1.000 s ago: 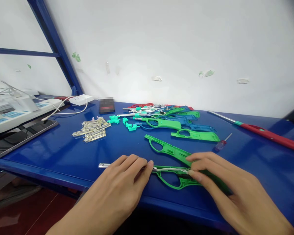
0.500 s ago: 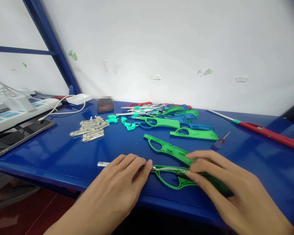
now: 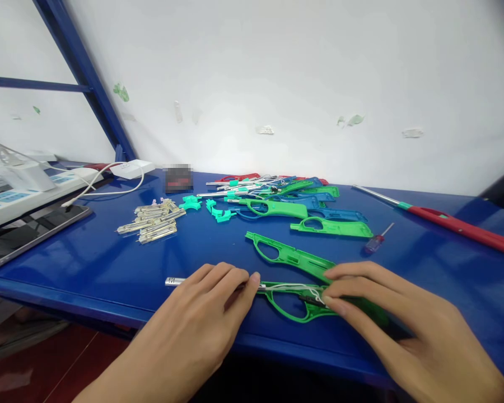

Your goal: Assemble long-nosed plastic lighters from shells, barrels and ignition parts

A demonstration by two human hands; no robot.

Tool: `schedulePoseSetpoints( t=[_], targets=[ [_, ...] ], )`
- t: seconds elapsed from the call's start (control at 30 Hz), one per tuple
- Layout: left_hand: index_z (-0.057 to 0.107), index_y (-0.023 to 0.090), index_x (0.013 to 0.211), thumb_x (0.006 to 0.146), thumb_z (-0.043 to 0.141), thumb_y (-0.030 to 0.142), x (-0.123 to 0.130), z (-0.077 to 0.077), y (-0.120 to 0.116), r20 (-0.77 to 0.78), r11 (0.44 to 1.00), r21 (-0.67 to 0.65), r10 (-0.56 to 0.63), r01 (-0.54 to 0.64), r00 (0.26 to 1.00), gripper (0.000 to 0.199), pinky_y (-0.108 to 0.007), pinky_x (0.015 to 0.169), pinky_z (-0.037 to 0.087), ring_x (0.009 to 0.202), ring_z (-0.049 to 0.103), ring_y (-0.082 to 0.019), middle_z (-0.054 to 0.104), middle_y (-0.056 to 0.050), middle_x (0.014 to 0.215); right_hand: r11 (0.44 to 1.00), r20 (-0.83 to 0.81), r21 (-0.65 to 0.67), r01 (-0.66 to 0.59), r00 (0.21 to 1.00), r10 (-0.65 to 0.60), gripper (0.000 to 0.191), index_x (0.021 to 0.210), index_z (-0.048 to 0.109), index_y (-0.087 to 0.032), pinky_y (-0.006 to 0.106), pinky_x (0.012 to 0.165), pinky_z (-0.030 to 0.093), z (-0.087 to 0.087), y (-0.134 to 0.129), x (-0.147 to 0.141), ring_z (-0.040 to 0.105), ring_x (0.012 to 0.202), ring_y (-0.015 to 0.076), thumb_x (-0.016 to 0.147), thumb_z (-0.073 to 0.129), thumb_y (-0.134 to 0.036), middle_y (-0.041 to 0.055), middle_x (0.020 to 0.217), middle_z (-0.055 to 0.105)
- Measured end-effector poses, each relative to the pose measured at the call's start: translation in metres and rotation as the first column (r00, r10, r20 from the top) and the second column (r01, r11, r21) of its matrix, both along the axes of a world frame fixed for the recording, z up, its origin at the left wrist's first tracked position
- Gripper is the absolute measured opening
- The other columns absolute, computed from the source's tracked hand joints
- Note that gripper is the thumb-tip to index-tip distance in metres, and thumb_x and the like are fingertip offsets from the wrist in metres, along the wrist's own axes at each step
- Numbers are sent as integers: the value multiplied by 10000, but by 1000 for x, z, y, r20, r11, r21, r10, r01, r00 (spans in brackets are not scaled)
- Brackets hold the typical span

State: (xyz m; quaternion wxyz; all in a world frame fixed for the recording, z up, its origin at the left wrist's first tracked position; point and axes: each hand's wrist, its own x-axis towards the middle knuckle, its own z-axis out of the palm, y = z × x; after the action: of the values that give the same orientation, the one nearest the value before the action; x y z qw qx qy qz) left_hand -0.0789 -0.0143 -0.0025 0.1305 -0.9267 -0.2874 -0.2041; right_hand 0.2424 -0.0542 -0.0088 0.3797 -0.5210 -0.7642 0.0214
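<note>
Head view: apart, the left hand clamps the rod; the right hand touches wires, pinch unclear, at the nearest green shell by the table edge. Tugging hard could unseat them.

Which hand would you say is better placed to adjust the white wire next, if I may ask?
Probably the right hand: its fingertips are at the white wire, while the left hand holds the metal tube.
</note>
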Motion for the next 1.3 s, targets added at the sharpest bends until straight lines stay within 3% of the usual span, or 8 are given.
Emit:
schedulePoseSetpoints(
  t=[0.17,0.5,0.7,0.87,0.97,1.13,1.3],
  targets=[
    [652,158,1574,919,431,-151,0,-1,0,10,1000,6,-5,5,1000,757,-413,1014,636,1130,770,-264,814,-73,1271,1000,-10,18,-8,1000,8,322,998,892,-388,269,870,742,2,-1,-2,909,992,219,1145,722,-618,-2,1175,893],
    [637,166,1568,893,422,-165,0,-2,1,13,1000,1,-6,6,1000,782,-414,1033,628,1139,763,-263,810,-65,1287,994,75,75,-79,994,73,251,1096,884,-438,179,902,704,3,-2,2,906,984,138,1205,662,-481,-63,1228,871],
    [647,156,1560,907,408,-165,1,-1,1,24,1000,15,-8,8,1000,766,-415,1048,623,1151,766,-263,808,-68,1283,983,179,136,-123,979,98,168,1206,866,-411,291,897,725,0,-5,4,890,993,191,1156,719,-346,-52,1178,896],
    [634,151,1562,909,420,-160,1,0,1,8,1000,4,-9,9,1000,754,-422,1055,619,1164,762,-271,810,-68,1289,977,254,162,-136,963,92,252,1283,834,-364,389,908,693,-4,-10,6,873,1039,244,1086,767,-223,-25,1200,903],
    [627,159,1563,905,423,-156,0,-2,0,18,1000,13,-12,12,1000,757,-419,1056,615,1161,758,-267,810,-63,1289,971,274,189,-149,957,93,233,1273,833,-345,382,909,665,-4,-10,7,856,1044,229,1101,748,-212,-25,1188,896],
    [622,169,1571,890,435,-157,0,-3,0,27,1000,21,-9,8,1000,778,-418,1046,607,1164,757,-268,805,-59,1290,933,244,339,-123,969,39,296,1323,823,-277,341,1022,595,-5,-10,5,807,1057,185,1095,736,-108,-11,1189,859],
    [631,155,1550,892,436,-161,3,-1,3,24,1000,18,-16,16,1000,755,-412,980,604,1101,762,-267,804,-63,1249,938,258,302,-170,962,91,318,1326,813,-293,332,1019,606,-3,-12,4,805,1067,185,1097,712,-97,-18,1215,858]
  ],
)
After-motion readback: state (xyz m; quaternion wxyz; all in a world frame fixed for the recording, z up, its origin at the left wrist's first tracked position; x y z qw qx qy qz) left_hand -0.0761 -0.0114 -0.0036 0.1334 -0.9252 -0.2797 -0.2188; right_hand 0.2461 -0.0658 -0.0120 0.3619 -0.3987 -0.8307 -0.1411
